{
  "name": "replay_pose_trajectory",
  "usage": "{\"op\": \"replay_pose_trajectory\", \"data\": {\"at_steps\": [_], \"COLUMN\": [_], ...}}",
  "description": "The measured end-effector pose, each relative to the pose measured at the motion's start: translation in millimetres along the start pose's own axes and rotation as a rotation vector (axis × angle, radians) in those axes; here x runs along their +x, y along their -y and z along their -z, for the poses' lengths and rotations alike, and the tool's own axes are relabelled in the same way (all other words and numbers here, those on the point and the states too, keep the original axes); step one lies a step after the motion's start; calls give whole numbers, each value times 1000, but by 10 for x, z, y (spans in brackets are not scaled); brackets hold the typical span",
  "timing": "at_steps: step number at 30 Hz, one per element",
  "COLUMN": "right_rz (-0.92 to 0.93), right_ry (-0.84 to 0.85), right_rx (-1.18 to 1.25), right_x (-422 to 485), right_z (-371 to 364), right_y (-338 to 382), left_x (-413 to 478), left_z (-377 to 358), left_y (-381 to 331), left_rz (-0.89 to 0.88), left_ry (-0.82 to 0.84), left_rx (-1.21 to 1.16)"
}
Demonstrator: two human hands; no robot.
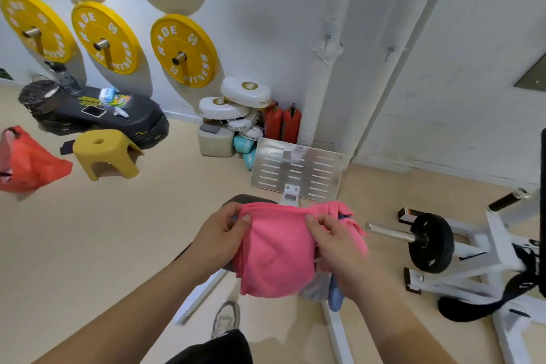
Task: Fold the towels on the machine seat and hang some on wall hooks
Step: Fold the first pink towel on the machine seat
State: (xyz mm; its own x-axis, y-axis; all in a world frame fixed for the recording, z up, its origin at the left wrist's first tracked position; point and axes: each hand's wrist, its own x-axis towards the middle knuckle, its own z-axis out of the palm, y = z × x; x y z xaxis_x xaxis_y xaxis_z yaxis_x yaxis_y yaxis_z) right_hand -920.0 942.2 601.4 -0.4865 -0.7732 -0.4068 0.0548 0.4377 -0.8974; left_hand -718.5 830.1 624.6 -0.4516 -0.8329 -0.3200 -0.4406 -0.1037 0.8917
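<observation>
A: Holding the pink towel (274, 251) just above the machine seat (236, 199), both hands pinch its top edge. The left hand (220, 233) has its fingers (245, 219) curled over one corner. The right hand (339, 242) grips the other, where the cloth is bunched and sticks out loose.

B: So the fold is partly made?

A: I judge so. It hangs doubled, but the right side is ragged. Best to match the corners, pull the top edge taut, then lower it flat onto the seat and smooth it.

B: Any other towels?

A: A blue towel (336, 295) hangs below the right hand, at the seat's near side, half hidden.

B: Room to move?

A: Open floor lies left of the seat. Beyond the seat stands a metal footplate (297, 170). To the seat's right a loaded bar (393, 232) points toward the hands, so the right elbow should stay tucked. The wall hooks (327, 38) sit high beyond the seat, well apart from it.
</observation>
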Motion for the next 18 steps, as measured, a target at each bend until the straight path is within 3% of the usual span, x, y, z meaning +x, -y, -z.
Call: {"op": "replay_pose_trajectory", "data": {"at_steps": [5, 10, 13, 18], "right_rz": [-49, -277, -431, -465], "right_ry": [-59, -130, -112, -177], "right_rx": [-25, -91, 28, 116], "right_x": [716, 1749, 2220, 2747], "right_z": [-466, -881, -1011, -1137], "right_y": [-169, -306, -375, -359], "left_x": [826, 1883, 2440, 3161], "left_z": [260, 368, 415, 425], "left_y": [367, 744, 973, 1187], "left_rz": [99, 198, 236, 279], "left_ry": [69, 157, 184, 179], "left_rx": [97, 186, 231, 199]}}
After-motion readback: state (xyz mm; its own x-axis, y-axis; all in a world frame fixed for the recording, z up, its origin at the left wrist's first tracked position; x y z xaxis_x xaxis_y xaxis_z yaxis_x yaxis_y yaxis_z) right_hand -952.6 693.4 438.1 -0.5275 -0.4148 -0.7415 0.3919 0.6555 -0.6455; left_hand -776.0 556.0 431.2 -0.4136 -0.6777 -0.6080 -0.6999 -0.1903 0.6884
